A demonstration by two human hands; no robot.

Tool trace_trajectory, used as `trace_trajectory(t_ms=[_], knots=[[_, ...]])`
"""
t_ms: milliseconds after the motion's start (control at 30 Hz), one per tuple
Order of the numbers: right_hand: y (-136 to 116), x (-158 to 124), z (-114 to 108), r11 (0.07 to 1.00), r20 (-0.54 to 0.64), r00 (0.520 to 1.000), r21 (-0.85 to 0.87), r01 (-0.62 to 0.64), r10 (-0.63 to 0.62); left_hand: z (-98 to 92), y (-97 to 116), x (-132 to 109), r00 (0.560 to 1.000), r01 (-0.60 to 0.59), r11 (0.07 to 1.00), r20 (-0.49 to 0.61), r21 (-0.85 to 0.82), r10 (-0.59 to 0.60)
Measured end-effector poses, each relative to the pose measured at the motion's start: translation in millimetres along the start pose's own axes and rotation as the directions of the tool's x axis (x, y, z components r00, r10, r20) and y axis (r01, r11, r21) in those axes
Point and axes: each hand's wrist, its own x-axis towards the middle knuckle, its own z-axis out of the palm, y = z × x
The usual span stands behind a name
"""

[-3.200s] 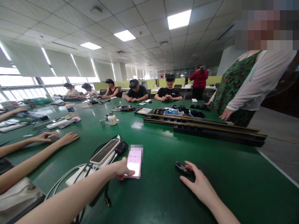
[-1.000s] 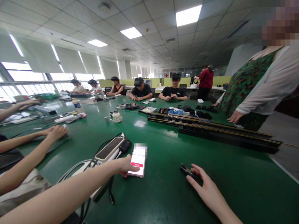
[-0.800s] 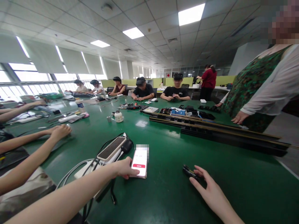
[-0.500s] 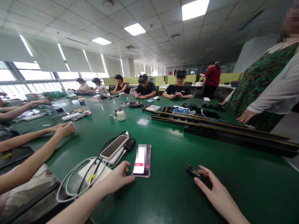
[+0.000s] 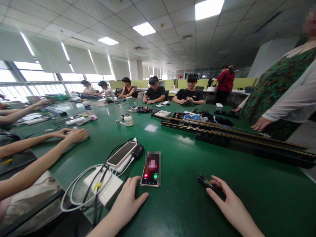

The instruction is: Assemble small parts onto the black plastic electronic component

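My left hand point(image 5: 127, 204) lies flat on the green table point(image 5: 172, 210), fingers apart, just short of a smartphone point(image 5: 150, 172) whose dark screen shows a red and a green button. It holds nothing. My right hand point(image 5: 228, 202) rests on the table with its fingertips touching a small black part point(image 5: 206, 182); the fingers are spread and do not grip it.
Left of the phone sit a second phone on a white power bank point(image 5: 122, 154) and a white box with looped cables point(image 5: 103, 186). Long black rails point(image 5: 234, 140) cross the table beyond. A neighbour's arms point(image 5: 44, 154) reach in at left. A person point(image 5: 278, 92) stands at right; several people sit opposite.
My left hand pulled back from the phone's screen and now rests on the table before it. The screen went from white-and-red to dark with two buttons. My right hand stayed by the black part.
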Motion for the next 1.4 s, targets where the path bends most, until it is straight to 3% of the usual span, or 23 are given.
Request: trace_trajectory(t_ms=[733, 1033, 1400], knots=[[-5, -3, -3, 0.998, 0.056, 0.997, -0.042, -0.054, 0.056, -0.8, 3, 1, 1.000, 0.015, 0.999, 0.025, 0.032, -0.016], [1, 0, -1, 1.000, 0.024, 1.000, -0.023, -0.010, 0.010, 0.7, 2, 0, 1.000, -0.012, 0.999, 0.020, 0.046, 0.011], [-6, -3, -4, 0.998, 0.036, 0.998, -0.038, -0.047, 0.048, -4.2, 15, 4, 0.997, 0.019, 0.987, 0.073, 0.157, -0.031]])
